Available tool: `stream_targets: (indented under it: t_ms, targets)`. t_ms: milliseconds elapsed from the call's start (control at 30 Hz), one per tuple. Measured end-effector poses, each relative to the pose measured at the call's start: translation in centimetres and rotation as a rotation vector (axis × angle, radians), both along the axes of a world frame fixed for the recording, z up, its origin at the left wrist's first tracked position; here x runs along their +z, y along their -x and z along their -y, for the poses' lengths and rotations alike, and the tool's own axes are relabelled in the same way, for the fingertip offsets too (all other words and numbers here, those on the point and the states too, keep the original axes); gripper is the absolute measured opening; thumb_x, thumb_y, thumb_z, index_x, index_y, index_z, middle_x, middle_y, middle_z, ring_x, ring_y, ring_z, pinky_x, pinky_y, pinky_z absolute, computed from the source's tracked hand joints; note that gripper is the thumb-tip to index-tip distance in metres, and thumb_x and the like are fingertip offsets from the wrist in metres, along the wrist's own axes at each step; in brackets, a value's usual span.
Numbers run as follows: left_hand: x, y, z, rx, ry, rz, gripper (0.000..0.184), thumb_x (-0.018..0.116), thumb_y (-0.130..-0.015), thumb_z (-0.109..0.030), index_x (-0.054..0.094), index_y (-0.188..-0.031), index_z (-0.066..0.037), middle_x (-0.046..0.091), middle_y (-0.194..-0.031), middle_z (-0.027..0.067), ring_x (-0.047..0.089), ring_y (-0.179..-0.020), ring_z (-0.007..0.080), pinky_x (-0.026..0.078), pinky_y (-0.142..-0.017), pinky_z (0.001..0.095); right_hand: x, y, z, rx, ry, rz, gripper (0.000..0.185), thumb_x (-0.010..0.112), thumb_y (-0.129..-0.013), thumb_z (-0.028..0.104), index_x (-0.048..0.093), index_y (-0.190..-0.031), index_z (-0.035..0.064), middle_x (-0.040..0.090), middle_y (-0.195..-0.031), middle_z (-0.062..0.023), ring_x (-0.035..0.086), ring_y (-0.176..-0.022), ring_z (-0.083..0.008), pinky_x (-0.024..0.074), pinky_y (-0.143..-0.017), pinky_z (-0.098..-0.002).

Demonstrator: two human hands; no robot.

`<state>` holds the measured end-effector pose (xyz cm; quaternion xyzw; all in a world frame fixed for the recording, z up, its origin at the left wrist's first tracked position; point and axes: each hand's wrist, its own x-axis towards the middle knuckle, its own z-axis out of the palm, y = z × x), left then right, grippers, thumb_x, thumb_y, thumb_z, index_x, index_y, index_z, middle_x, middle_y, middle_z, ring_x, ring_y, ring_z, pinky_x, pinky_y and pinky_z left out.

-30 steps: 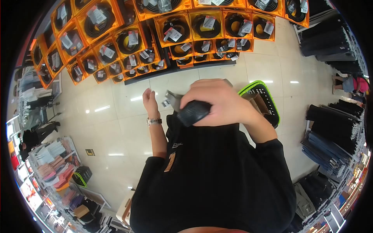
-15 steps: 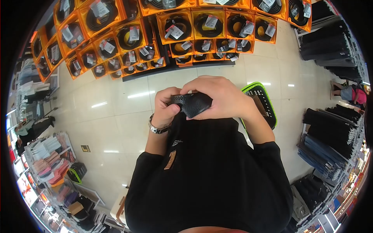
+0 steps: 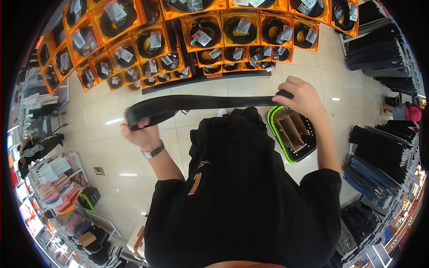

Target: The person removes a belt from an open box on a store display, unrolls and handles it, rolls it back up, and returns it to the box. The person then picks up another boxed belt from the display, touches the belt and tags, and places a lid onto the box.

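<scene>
Black strap held between two hands, upper middle of frame

Long, flat, dark black belt-like strap (image 3: 210, 102): runs nearly level across the upper middle of the frame, off the floor, one end region in each hand. Left hand (image 3: 144, 135), left of centre: fingers closed around the strap where it bends over and doubles back toward the right. Silver metal-link watch (image 3: 153, 151) on that wrist. Right hand (image 3: 300, 99), right of centre: thumb and fingers pinch the strap's other end. Hands well apart; strap looks taut or close to it. Buckle: cannot tell, blurred on the left side

Surroundings: black perforated plastic basket with lime-green rim (image 3: 273, 120) on the pale glossy tile floor (image 3: 134, 147), below the right hand in the picture; brown divided cardboard insert (image 3: 292, 129) inside. Top of frame: rows of orange open-fronted boxes (image 3: 222, 29) with coiled black belts (image 3: 229, 32) and white printed tags (image 3: 243, 26). Right edge: hanging dark trousers (image 3: 380, 147) and blue jeans (image 3: 375, 172). Lower left: pale and pink garments (image 3: 58, 178)
</scene>
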<state>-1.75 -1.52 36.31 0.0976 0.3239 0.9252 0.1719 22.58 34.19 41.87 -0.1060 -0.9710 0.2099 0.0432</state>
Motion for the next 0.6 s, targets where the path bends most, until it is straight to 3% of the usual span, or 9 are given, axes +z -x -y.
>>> stream_targets:
  t_ms: [67, 100, 233, 300, 333, 433, 500, 600]
  targets:
    - [0.7, 1.2, 1.3, 0.060, -0.051, 0.016, 0.039, 0.062, -0.080, -0.048, 0.051, -0.069, -0.013, 0.046, -0.059, -0.0046, 0.042, -0.056, 0.0062, 0.034, -0.055, 0.0204, -1.1, -1.4, -1.7, 0.094, -0.148, 0.164, 0.039, 0.075, -0.069, 0.039, 0.066, -0.086, 0.0054, 0.057, -0.083, -0.0078, 0.057, -0.084, -0.0263, 0.0498, -0.072, -0.0363]
    - [0.6, 1.9, 2.3, 0.107, -0.058, 0.078, 0.040, 0.059, -0.081, -0.049, 0.045, -0.063, -0.017, 0.040, -0.055, -0.0053, 0.037, -0.054, 0.0100, 0.037, -0.063, 0.0248, -1.4, -1.9, -2.4, 0.094, -0.148, 0.164, 0.039, 0.075, -0.069, 0.039, 0.066, -0.086, 0.0054, 0.057, -0.083, -0.0078, 0.057, -0.084, -0.0263, 0.0498, -0.072, -0.0363]
    - [0.4, 2.5, 3.9, 0.149, -0.015, 0.091, 0.039, 0.063, -0.080, -0.046, 0.045, -0.064, -0.016, 0.040, -0.056, -0.0048, 0.037, -0.055, 0.0095, 0.035, -0.059, 0.0224, -1.6, -2.7, -4.0, 0.105, -0.254, 0.257, 0.042, 0.080, -0.060, 0.029, 0.064, -0.090, 0.0043, 0.060, -0.085, -0.0066, 0.057, -0.092, -0.0255, 0.0520, -0.076, -0.0367]
    - [1.0, 2.2, 3.5, 0.135, -0.001, 0.080, 0.038, 0.065, -0.079, -0.045, 0.045, -0.065, -0.015, 0.040, -0.056, -0.0044, 0.038, -0.056, 0.0092, 0.035, -0.058, 0.0217, -2.2, -2.7, -4.8, 0.040, -0.455, 0.561, 0.029, 0.076, -0.063, 0.017, 0.064, -0.086, 0.0045, 0.063, -0.084, -0.0080, 0.058, -0.093, -0.0273, 0.0529, -0.076, -0.0367]
    - [1.2, 1.9, 3.2, 0.091, 0.064, -0.034, 0.037, 0.065, -0.079, -0.043, 0.046, -0.068, -0.014, 0.043, -0.058, -0.0034, 0.040, -0.057, 0.0089, 0.035, -0.058, 0.0222, -3.1, -3.0, -5.5, 0.029, -0.505, 0.574, 0.021, 0.070, -0.063, 0.005, 0.063, -0.083, 0.0042, 0.064, -0.083, -0.0094, 0.058, -0.094, -0.0280, 0.0535, -0.075, -0.0367]
    - [1.1, 1.6, 3.1, -0.003, 0.183, -0.244, 0.040, 0.070, -0.078, -0.043, 0.047, -0.075, -0.011, 0.052, -0.066, 0.0004, 0.048, -0.066, 0.0102, 0.038, -0.062, 0.0236, -3.4, -3.5, -8.0, 0.017, -0.634, 0.487, 0.026, 0.072, -0.061, 0.006, 0.061, -0.084, 0.0031, 0.061, -0.082, -0.0104, 0.057, -0.092, -0.0295, 0.0517, -0.078, -0.0384]
    - [0.9, 1.3, 3.7, -0.061, 0.375, -0.374, 0.051, 0.076, -0.073, -0.048, 0.045, -0.073, -0.008, 0.049, -0.067, 0.0038, 0.045, -0.066, 0.0187, 0.037, -0.061, 0.0307, 0.1, -2.4, -8.2, -0.016, -0.626, 0.516, 0.022, 0.067, -0.064, 0.003, 0.061, -0.085, 0.0032, 0.061, -0.087, -0.0104, 0.057, -0.094, -0.0285, 0.0498, -0.080, -0.0383]
    - [0.9, 1.0, 4.6, -0.193, 0.507, -0.423, 0.051, 0.082, -0.067, -0.043, 0.050, -0.074, -0.004, 0.050, -0.069, 0.0027, 0.045, -0.066, 0.0139, 0.035, -0.057, 0.0265, 5.5, -1.4, -8.6, -0.064, -0.786, 0.327, 0.022, 0.062, -0.065, 0.000, 0.060, -0.087, 0.0035, 0.059, -0.093, -0.0095, 0.054, -0.096, -0.0268, 0.0452, -0.080, -0.0365]
